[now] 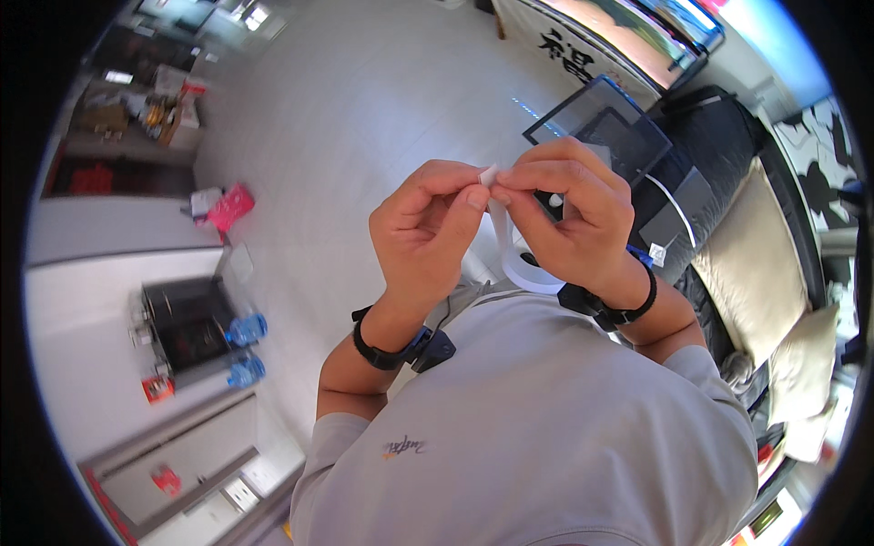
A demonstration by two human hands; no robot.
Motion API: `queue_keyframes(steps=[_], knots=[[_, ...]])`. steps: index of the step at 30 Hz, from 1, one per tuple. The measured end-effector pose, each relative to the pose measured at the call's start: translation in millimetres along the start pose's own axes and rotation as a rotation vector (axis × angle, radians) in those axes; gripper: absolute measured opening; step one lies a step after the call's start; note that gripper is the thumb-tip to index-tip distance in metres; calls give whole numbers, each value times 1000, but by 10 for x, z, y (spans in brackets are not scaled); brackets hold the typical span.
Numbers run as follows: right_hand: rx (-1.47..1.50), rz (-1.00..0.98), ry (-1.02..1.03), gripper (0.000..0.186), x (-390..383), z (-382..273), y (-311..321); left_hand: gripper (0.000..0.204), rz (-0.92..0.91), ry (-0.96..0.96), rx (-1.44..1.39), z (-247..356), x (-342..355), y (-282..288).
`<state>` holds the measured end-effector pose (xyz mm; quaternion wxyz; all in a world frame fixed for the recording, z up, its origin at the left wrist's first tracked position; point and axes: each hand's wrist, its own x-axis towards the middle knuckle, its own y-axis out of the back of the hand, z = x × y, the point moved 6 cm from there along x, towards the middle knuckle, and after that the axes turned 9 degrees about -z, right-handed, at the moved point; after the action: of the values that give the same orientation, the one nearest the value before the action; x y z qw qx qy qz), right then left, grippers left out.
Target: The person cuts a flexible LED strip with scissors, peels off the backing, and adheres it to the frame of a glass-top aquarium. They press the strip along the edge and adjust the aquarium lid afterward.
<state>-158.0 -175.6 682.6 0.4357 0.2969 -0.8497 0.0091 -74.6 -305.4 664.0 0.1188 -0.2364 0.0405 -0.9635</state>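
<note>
In front of my chest both hands meet fingertip to fingertip at the end of a narrow white strip (503,227), perhaps tape. My left hand (417,227) is closed, its thumb and index finger pinching the short, pale end that sticks up. Right beside it my right hand (583,214) is closed too, thumb and index finger pressed on the same end. From the fingertips the strip hangs down and curves into a loop by my right wrist. Part of the loop is hidden behind the right hand.
Beyond my right hand stands a dark-framed, see-through panel (628,118). A dark sofa with beige cushions (756,246) lies at the right. Blue water bottles (246,329) stand by a black cabinet (187,318) at the left, with a pink bag (229,207) on the floor.
</note>
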Motion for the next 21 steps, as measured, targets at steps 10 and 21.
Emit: queue_keyframes(steps=[10,21], knots=[[-257,157,-166,18,495,375,-145,21,-388,-205,-24,-370,1059,438],[-456,409,-346,22,1012,629,-991,19,-648,-357,-243,-633,1771,1258]])
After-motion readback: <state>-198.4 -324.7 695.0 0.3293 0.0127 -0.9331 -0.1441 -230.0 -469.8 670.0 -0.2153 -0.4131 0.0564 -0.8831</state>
